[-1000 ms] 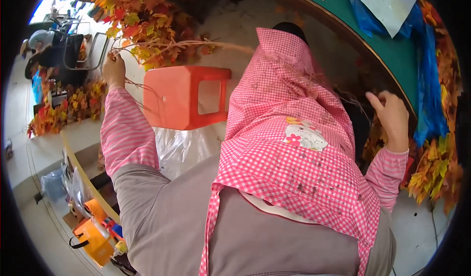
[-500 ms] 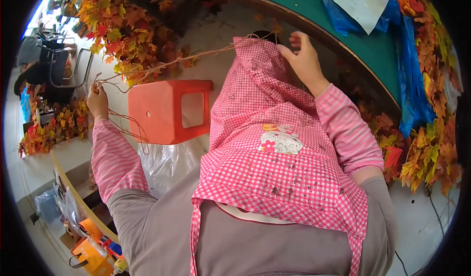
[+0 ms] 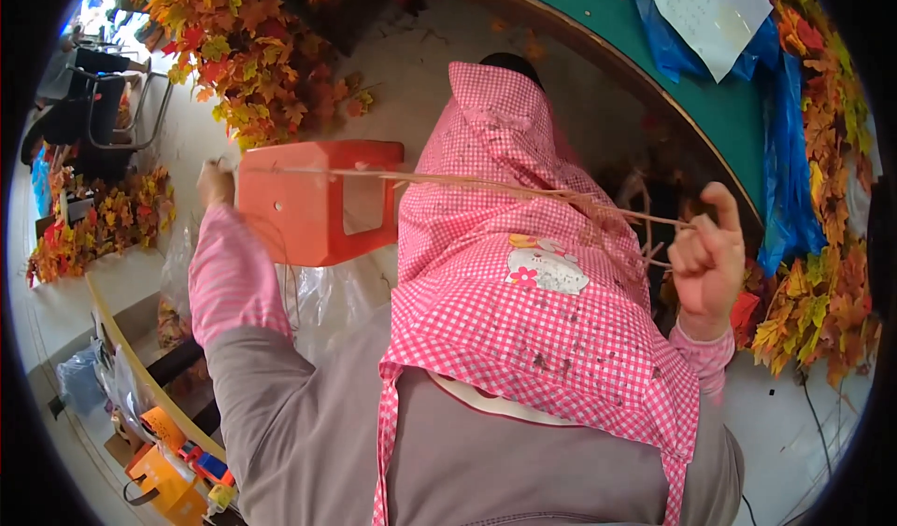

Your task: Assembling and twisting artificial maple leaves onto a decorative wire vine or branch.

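Observation:
A bundle of thin brown strands [image 3: 486, 183], like cord or bare vine, stretches nearly straight across my lap. Its left end is in my closed left hand [image 3: 217, 186], which is blurred, beside the orange stool. At the right, my right hand [image 3: 707, 269] is closed around the other end with the index finger raised. Loose loops of the strands hang just left of that hand. Beneath the bundle lies my pink checked apron [image 3: 523, 339], dotted with dark marks.
An orange plastic stool [image 3: 308, 218] lies on its side at my left. Autumn leaf garlands [image 3: 252, 49] hang at the upper left and along the right. A green-topped table [image 3: 598, 21] curves across the upper right, with a blue plastic bag [image 3: 783, 180] and white paper [image 3: 712, 12].
My right hand has moved right and toward me, closing on the strands and drawing them across the apron. My left hand has moved slightly right and down. The bundle is now straighter.

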Motion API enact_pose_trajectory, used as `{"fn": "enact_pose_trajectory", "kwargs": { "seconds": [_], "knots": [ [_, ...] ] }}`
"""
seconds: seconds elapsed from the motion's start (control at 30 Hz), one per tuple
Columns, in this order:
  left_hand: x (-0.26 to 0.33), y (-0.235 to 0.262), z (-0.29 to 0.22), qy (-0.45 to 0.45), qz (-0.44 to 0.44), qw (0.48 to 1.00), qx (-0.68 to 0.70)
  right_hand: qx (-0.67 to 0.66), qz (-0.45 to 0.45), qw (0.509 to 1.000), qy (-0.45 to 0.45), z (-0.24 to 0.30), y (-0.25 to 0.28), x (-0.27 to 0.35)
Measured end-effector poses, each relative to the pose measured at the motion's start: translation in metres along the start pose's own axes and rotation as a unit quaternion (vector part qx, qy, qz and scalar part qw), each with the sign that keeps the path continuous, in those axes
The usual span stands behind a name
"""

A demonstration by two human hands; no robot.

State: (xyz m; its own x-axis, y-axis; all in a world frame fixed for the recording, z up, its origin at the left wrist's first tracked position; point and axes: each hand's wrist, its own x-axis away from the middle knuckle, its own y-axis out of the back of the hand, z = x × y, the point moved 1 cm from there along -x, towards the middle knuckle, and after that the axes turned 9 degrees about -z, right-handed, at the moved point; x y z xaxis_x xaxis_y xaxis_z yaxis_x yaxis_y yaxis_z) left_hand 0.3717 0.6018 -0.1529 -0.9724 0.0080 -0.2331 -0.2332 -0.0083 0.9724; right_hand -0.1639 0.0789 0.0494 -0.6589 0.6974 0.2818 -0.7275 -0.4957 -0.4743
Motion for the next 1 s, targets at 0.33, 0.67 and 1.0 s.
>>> {"fn": "enact_pose_trajectory", "kwargs": {
  "seconds": [0.33, 0.67, 1.0],
  "knots": [
    [-0.030, 0.026, -0.087, -0.068, 0.013, 0.998, 0.006, 0.360, -0.032, 0.924, 0.125, 0.022, 0.044, 0.040],
    [0.037, 0.123, -0.160, -0.157, 0.079, 0.965, 0.195, 0.805, 0.038, 0.490, 0.332, -0.044, 0.032, -0.064],
    [0.064, 0.149, -0.168, -0.116, 0.226, 0.915, 0.313, 0.541, 0.274, 0.706, 0.366, -0.133, -0.101, -0.096]
  ]
}}
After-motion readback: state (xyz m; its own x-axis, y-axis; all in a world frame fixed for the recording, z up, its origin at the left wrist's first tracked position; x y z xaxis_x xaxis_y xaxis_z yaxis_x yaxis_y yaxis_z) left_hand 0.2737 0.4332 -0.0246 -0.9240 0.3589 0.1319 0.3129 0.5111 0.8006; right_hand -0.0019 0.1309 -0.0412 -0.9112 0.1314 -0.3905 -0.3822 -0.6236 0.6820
